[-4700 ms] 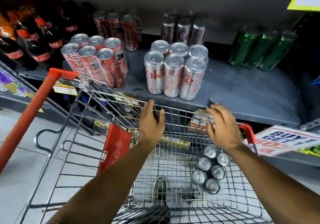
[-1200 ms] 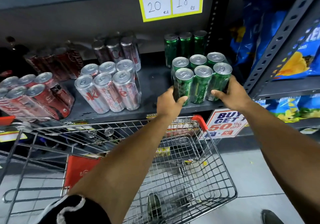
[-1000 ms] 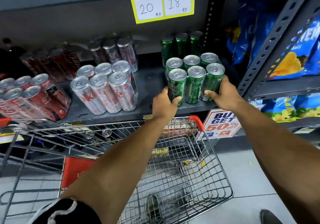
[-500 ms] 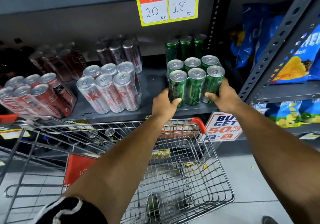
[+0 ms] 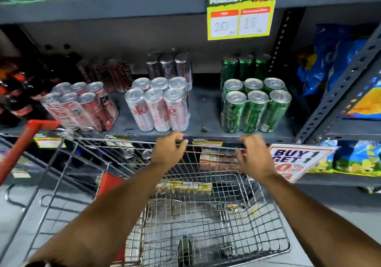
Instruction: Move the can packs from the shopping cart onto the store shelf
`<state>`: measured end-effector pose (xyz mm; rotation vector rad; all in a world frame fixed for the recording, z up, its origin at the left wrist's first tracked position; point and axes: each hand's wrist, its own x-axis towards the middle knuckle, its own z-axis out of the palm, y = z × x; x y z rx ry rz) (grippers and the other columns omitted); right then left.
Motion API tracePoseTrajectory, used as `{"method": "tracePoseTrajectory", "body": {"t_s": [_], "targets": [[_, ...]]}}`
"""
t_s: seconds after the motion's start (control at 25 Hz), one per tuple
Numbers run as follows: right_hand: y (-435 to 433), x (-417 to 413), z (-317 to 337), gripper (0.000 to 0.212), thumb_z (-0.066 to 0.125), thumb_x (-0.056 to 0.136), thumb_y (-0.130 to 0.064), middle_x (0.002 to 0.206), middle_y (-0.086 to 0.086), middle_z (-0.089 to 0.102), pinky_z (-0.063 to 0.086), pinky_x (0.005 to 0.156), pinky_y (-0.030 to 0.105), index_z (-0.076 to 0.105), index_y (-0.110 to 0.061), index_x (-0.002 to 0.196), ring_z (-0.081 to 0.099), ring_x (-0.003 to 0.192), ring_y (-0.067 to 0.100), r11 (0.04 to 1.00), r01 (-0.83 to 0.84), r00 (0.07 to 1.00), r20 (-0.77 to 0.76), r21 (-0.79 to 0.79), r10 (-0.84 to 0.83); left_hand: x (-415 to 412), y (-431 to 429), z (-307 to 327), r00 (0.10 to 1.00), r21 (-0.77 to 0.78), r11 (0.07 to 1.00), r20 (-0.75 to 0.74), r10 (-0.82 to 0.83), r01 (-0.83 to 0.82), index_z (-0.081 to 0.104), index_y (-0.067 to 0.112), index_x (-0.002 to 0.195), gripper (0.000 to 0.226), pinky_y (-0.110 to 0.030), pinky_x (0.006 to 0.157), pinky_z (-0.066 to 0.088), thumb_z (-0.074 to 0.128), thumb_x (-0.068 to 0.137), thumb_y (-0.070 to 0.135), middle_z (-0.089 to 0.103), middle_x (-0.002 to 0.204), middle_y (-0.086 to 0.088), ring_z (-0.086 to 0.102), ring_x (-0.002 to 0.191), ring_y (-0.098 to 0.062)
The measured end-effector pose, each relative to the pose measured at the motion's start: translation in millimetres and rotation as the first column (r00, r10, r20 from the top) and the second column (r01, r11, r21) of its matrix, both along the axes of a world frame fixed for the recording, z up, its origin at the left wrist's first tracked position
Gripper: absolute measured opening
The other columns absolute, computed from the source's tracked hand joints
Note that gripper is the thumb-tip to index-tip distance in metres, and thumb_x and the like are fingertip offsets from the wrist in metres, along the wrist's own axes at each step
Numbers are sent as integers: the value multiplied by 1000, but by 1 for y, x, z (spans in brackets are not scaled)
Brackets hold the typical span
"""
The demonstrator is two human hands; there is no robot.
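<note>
A shrink-wrapped pack of green cans (image 5: 255, 109) stands upright on the grey store shelf (image 5: 206, 120), near its front edge at the right. A silver can pack (image 5: 158, 105) and a red can pack (image 5: 82, 105) stand to its left. My left hand (image 5: 168, 152) and my right hand (image 5: 254, 155) hover below the shelf edge, over the far end of the wire shopping cart (image 5: 206, 225). Both hands hold nothing, fingers loosely curled and apart. I see no packs in the cart's basket.
More red, silver and green cans stand at the back of the shelf, with dark bottles (image 5: 18, 93) at the left. A price sign (image 5: 240, 12) hangs above. Blue snack bags (image 5: 338, 60) fill the right shelving. A promo sign (image 5: 296, 161) sticks out by my right hand.
Both hands have let go of the green can pack and drawn back down below the shelf edge. The pack stays on the shelf. My view has tilted up.
</note>
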<state>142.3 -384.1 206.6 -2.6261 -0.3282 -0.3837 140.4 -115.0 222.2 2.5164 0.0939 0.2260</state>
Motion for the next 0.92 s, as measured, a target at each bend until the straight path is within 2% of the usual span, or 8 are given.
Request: {"method": "tracePoseTrajectory", "body": {"t_s": [0.12, 0.24, 0.32, 0.44, 0.52, 0.6, 0.8, 0.92], "targets": [[61, 7, 0, 37, 57, 86, -30, 115, 5, 52, 50, 83, 34, 52, -19, 121, 59, 95, 23, 937, -344, 938, -72, -63, 340, -10, 75, 1, 977, 30, 977, 30, 211, -212, 68, 12, 96, 24, -33, 79, 51, 60, 86, 33, 76, 89, -13, 71, 84, -29], [121, 35, 16, 54, 58, 86, -28, 133, 8, 44, 42, 95, 37, 37, -18, 135, 48, 118, 25, 949, -281, 945, -132, 145, 300, 4, 126, 16, 921, -295, 873, -92, 379, -389, 55, -5, 121, 40, -41, 100, 46, 64, 86, 11, 63, 119, -31, 64, 97, -37], [152, 56, 25, 59, 61, 84, -25, 133, 10, 49, 42, 96, 37, 34, -18, 136, 49, 120, 27, 927, -179, 940, -221, 329, 260, 22, 144, 24, 932, -366, 857, -168, 322, -362, 43, -8, 133, 53, -45, 109, 39, 63, 86, 6, 48, 138, -32, 56, 115, -40], [171, 75, 27, 61, 68, 80, -22, 128, 7, 58, 43, 90, 30, 38, -19, 133, 55, 114, 26, 914, -78, 943, -267, 398, 197, 42, 139, 31, 964, -482, 835, -165, 208, -263, 37, -9, 139, 60, -49, 115, 33, 63, 85, -3, 46, 143, -27, 44, 135, -37], [173, 76, 22, 57, 70, 80, -24, 125, 5, 60, 43, 86, 29, 40, -21, 128, 57, 110, 25, 918, -45, 955, -254, 395, 156, 48, 134, 27, 982, -510, 841, -135, 130, -181, 51, -1, 132, 49, -47, 112, 39, 63, 84, -3, 60, 131, -15, 55, 124, -27], [173, 76, 17, 52, 70, 80, -26, 122, 4, 61, 46, 88, 36, 42, -23, 124, 57, 108, 25, 925, -45, 968, -211, 376, 133, 49, 132, 21, 989, -473, 872, -121, 82, -130, 62, 8, 121, 37, -44, 106, 46, 62, 85, 1, 69, 116, -5, 63, 110, -19], [178, 75, 10, 44, 70, 79, -24, 114, 0, 63, 45, 84, 32, 44, -24, 115, 59, 102, 21, 933, -21, 984, -160, 359, 83, 52, 137, 12, 990, -513, 849, -118, 76, -126, 62, 12, 123, 40, -43, 105, 48, 63, 84, 4, 70, 116, -3, 65, 110, -18], [175, 75, 24, 51, 71, 79, -27, 120, 3, 61, 44, 89, 33, 41, -24, 120, 58, 108, 24, 944, -43, 962, -240, 327, 127, 44, 134, 22, 990, -411, 905, -129, 64, -112, 58, 14, 125, 41, -42, 104, 48, 63, 84, 14, 69, 121, -3, 64, 111, -19]]}}
